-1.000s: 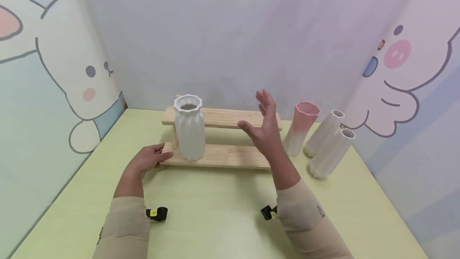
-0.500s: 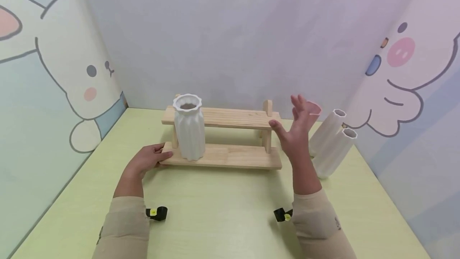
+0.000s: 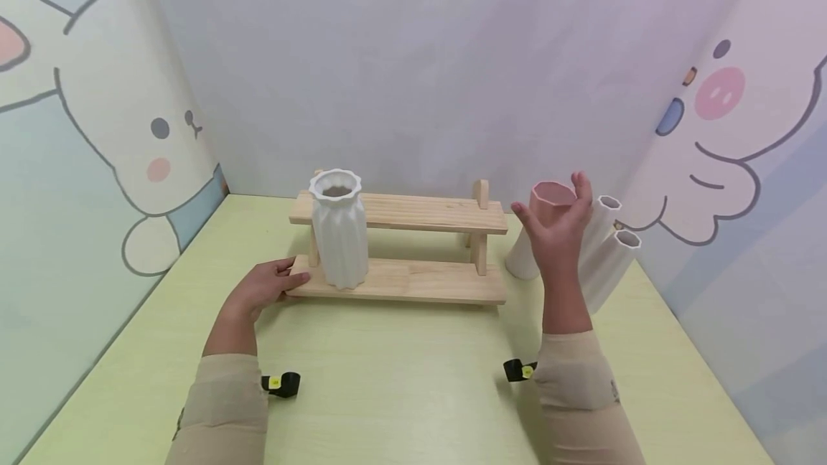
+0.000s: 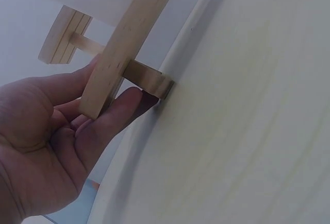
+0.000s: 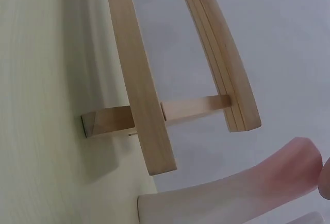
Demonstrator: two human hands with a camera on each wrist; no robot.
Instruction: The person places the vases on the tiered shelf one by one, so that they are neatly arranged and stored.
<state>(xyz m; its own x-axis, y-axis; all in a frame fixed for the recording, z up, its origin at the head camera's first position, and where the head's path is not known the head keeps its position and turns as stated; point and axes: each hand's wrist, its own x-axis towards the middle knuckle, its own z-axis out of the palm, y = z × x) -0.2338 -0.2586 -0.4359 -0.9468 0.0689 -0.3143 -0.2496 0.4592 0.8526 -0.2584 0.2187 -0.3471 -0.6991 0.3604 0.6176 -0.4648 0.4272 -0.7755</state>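
Note:
My left hand (image 3: 261,289) grips the left end of a two-tier wooden shelf (image 3: 426,280). In the left wrist view its thumb and fingers close round the end of the lower board (image 4: 111,69). A ribbed white vase (image 3: 341,242) with a scalloped rim stands upright on that board, near the left end. To the right of the shelf stands a pink-and-white vase (image 3: 545,212). My right hand (image 3: 561,235) is at its upper part, thumb and fingers spread to either side, partly hiding it. A fingertip (image 5: 325,180) is right at the vase's pink rim in the right wrist view.
Two slender white vases stand behind and right of my right hand, a nearer one (image 3: 610,268) and a farther one (image 3: 599,224). The pale green table (image 3: 388,372) meets a grey back wall (image 3: 413,77). Side walls carry cartoon animals.
My right hand has moved right from in front of the shelf to the pink-and-white vase. My left hand stays on the shelf's end, and the shelf and vases keep their places.

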